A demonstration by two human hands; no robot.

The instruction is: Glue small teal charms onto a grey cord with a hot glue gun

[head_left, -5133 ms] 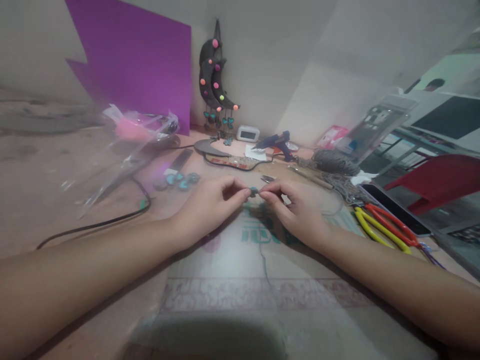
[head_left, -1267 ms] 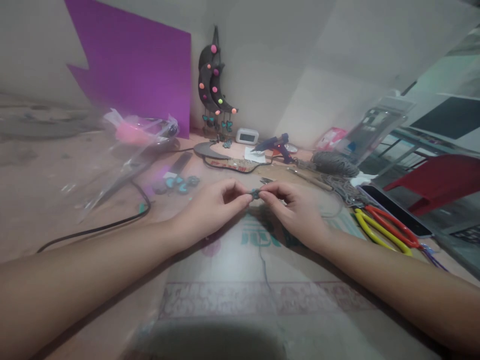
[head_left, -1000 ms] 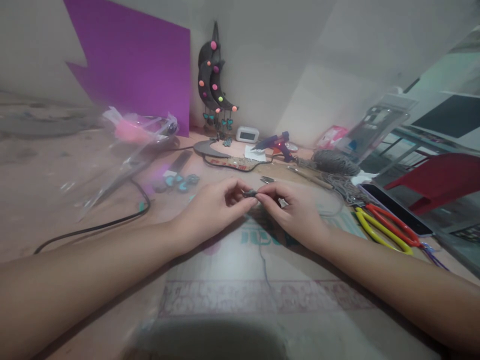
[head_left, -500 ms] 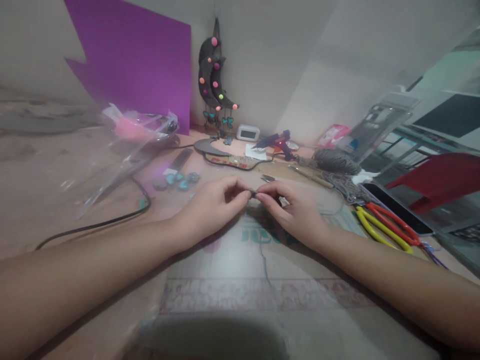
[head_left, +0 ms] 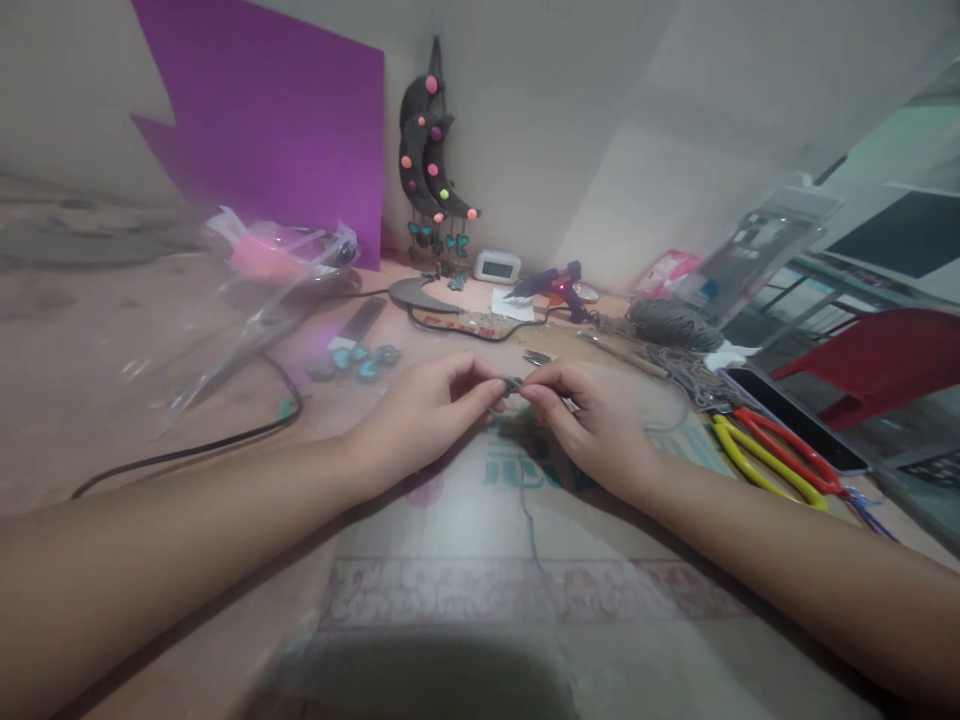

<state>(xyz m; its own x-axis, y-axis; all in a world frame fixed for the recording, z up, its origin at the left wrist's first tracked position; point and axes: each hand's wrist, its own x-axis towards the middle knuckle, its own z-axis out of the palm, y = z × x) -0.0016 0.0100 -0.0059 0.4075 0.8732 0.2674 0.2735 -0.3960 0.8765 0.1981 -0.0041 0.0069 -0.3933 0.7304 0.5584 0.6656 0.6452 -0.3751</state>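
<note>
Between the fingertips of both hands is a small grey piece, perhaps yarn, too small to make out fully. My left hand pinches its left side with thumb and forefinger. From the other side my right hand grips it the same way. A thin grey strand lies on the work surface below the hands. Just beyond the fingers rest the metal tips of a small tool. Several grey pieces with turquoise hearts lie to the left of my left hand.
A glue gun with a red light stands at the back, near a small white digital clock. Moon-shaped hanging decoration is on the wall. To the right are grey yarn, a phone and yellow-and-red-handled scissors.
The fingertips have drawn slightly apart, and more of the small grey piece shows between them. My right hand has shifted a little to the right.
</note>
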